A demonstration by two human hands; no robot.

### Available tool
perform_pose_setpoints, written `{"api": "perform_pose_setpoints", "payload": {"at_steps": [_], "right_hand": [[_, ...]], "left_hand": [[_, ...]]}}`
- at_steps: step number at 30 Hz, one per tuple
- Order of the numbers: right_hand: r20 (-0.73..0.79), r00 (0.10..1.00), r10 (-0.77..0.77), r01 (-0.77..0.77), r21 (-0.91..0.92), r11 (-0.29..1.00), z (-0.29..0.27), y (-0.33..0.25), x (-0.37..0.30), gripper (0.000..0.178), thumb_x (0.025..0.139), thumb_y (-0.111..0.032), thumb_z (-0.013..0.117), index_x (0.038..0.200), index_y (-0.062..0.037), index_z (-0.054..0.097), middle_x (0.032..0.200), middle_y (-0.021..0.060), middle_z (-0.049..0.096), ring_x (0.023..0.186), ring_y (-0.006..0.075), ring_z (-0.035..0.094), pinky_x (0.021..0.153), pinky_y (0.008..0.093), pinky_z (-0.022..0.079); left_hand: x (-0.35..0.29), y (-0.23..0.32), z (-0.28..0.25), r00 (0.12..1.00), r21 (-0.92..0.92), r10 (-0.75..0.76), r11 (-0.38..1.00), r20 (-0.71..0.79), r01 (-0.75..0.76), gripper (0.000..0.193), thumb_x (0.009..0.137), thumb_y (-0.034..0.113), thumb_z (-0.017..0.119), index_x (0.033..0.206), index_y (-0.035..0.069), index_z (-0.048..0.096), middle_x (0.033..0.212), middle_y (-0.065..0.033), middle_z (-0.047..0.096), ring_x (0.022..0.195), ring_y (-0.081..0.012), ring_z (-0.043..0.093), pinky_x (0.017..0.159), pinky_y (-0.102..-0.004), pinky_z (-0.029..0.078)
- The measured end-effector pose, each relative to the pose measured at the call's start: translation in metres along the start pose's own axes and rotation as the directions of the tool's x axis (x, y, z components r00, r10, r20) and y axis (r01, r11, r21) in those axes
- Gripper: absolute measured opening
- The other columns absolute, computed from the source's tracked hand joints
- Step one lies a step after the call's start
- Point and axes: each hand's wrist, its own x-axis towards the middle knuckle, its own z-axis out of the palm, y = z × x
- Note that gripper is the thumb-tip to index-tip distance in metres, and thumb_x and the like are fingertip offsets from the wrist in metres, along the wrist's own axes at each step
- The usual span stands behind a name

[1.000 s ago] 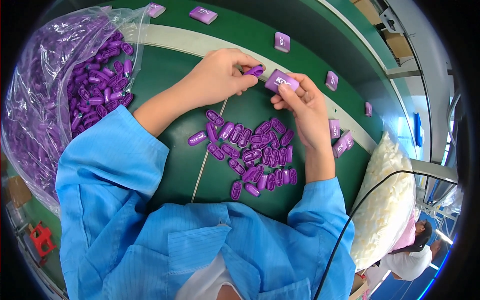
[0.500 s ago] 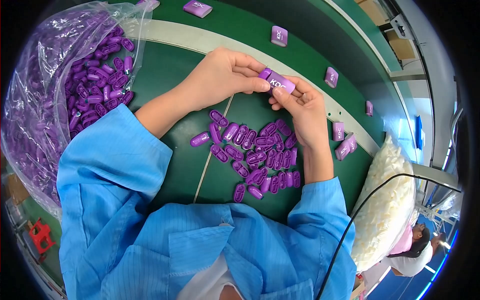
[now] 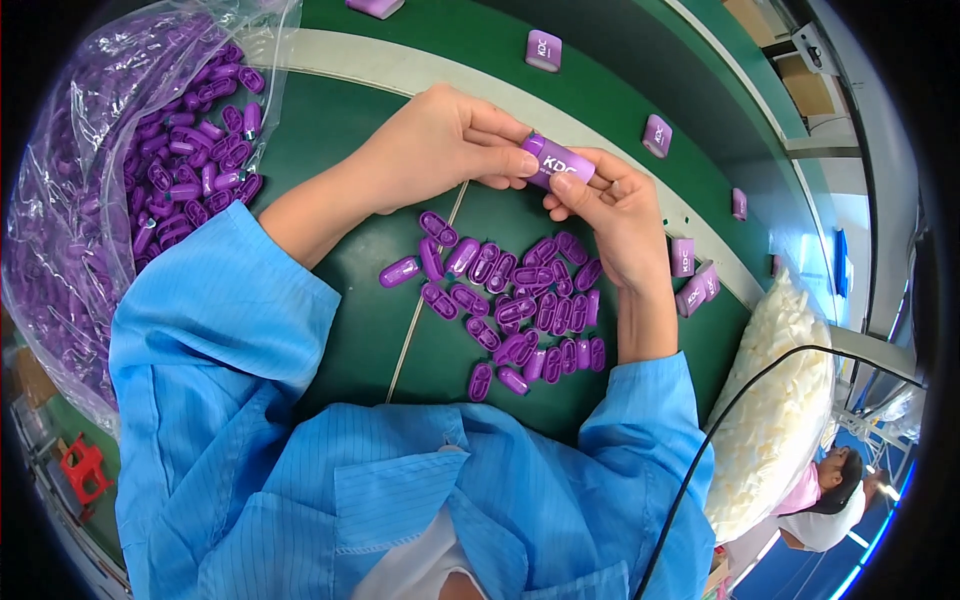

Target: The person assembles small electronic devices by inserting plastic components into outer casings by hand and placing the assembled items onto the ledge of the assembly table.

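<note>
Both hands hold a light purple flat case (image 3: 558,164) with rounded edges and white lettering, above the far part of the green work table. A darker purple end cap (image 3: 533,146) sits at its left end. My left hand (image 3: 465,145) is closed, pinching the capped end between thumb and fingers. My right hand (image 3: 620,205) grips the other end, its thumb pressed on the front face and its fingers behind. Below my hands lies a loose group of purple oval caps (image 3: 520,290), several with their hollow side up.
A clear plastic bag (image 3: 75,220) full of purple caps stands at the left. Similar cases (image 3: 544,50) lie on the green belt (image 3: 460,40) beyond a pale rail (image 3: 360,62). Two cases (image 3: 691,293) overlap at the right, near a sack of cream-coloured pieces (image 3: 775,410). A black cable (image 3: 690,480) crosses my right side.
The cases on the belt have shifted left. My hands and the held case have moved slightly right, and the dark gap by its cap shows less.
</note>
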Motion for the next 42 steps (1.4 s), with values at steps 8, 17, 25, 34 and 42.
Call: {"api": "perform_pose_setpoints", "payload": {"at_steps": [8, 17, 25, 34, 42], "right_hand": [[-0.110, 0.992, -0.066, 0.054, -0.110, 0.992, 0.012, -0.001, -0.007, 0.025, 0.082, -0.003, 0.063, 0.106, 0.0048, 0.058, 0.086, 0.0074, 0.065, 0.071, 0.0084, 0.059, 0.062, 0.0207, 0.050], [-0.261, 0.874, -0.409, 0.246, -0.488, 0.838, 0.036, -0.001, -0.011, 0.024, 0.078, -0.006, 0.069, 0.098, 0.0056, 0.062, 0.074, 0.0064, 0.065, 0.059, 0.0087, 0.060, 0.056, 0.0218, 0.050], [0.009, 0.994, -0.105, 0.103, -0.293, 0.951, 0.010, -0.020, 0.084, 0.054, 0.083, -0.033, 0.063, 0.118, 0.0060, 0.051, 0.095, 0.0116, 0.064, 0.078, 0.0140, 0.062, 0.065, 0.0244, 0.050], [0.031, 0.839, -0.543, 0.212, -0.938, 0.275, 0.018, 0.005, 0.155, 0.051, 0.074, -0.034, 0.070, 0.109, 0.0008, 0.057, 0.093, 0.0161, 0.063, 0.077, 0.0284, 0.062, 0.072, 0.0330, 0.050], [-0.170, 0.934, -0.313, 0.190, -0.505, 0.842, 0.009, 0.006, 0.042, 0.035, 0.079, -0.015, 0.068, 0.104, 0.0057, 0.056, 0.089, 0.0082, 0.065, 0.075, 0.0124, 0.061, 0.069, 0.0238, 0.049]], "left_hand": [[-0.016, 0.007, 0.024, 0.934, 0.569, 0.333, 0.796, -0.129, -0.205, 0.027, 0.085, 0.007, 0.059, 0.109, -0.005, 0.059, 0.083, -0.0193, 0.065, 0.071, -0.0225, 0.065, 0.063, -0.0285, 0.050], [-0.025, -0.003, 0.037, 0.809, 0.781, 0.569, 0.568, -0.147, -0.258, 0.029, 0.085, 0.003, 0.053, 0.113, -0.003, 0.048, 0.085, -0.0215, 0.060, 0.071, -0.0391, 0.059, 0.059, -0.0403, 0.049], [0.039, -0.002, -0.051, 0.838, 0.540, 0.368, 0.835, -0.403, -0.107, 0.026, 0.079, 0.023, 0.056, 0.088, 0.002, 0.067, 0.068, -0.0124, 0.065, 0.062, -0.0244, 0.064, 0.062, -0.0354, 0.050], [0.056, 0.001, -0.088, 0.602, 0.964, 0.754, 0.188, -0.265, 0.190, 0.029, 0.080, 0.026, 0.053, 0.082, 0.000, 0.067, 0.081, -0.0225, 0.063, 0.081, -0.0364, 0.062, 0.075, -0.0425, 0.049], [-0.055, 0.021, -0.014, 0.947, 0.800, 0.174, 0.507, 0.269, -0.321, 0.026, 0.070, 0.001, 0.064, 0.096, 0.000, 0.062, 0.099, -0.0120, 0.054, 0.098, -0.0283, 0.052, 0.084, -0.0362, 0.044]]}}
